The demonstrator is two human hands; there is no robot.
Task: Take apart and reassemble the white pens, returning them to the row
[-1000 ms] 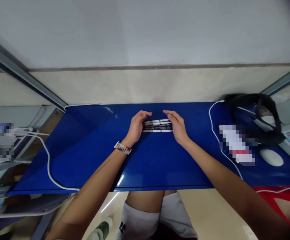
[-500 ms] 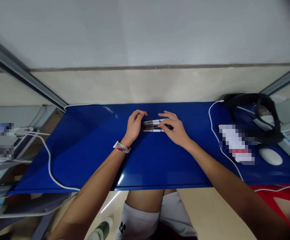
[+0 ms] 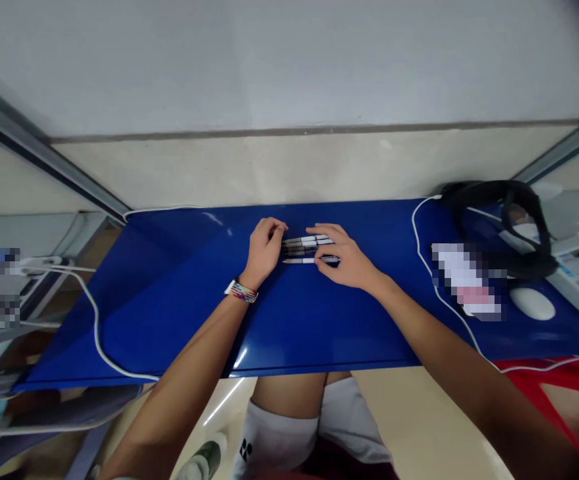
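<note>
Several black-and-white pens (image 3: 299, 243) lie side by side on the blue table (image 3: 179, 280), pointing left and right. My left hand (image 3: 264, 250) rests at their left ends, fingers curled; whether it grips anything is hidden. My right hand (image 3: 344, 257) is over their right ends, its thumb and a finger closed on the nearest pen (image 3: 306, 261), which lies slightly apart from the others. The other fingers of that hand reach across the farther pens.
On the right are a black headset strap (image 3: 529, 267), a blurred-out flat object (image 3: 466, 280), a white mouse (image 3: 533, 303) and a white cable (image 3: 419, 247). Another white cable (image 3: 96, 320) crosses the left side. A wall stands behind the table.
My right thumb and finger have come together at the nearest pen, and the gap between it and the other pens is wider. The view has shifted slightly.
</note>
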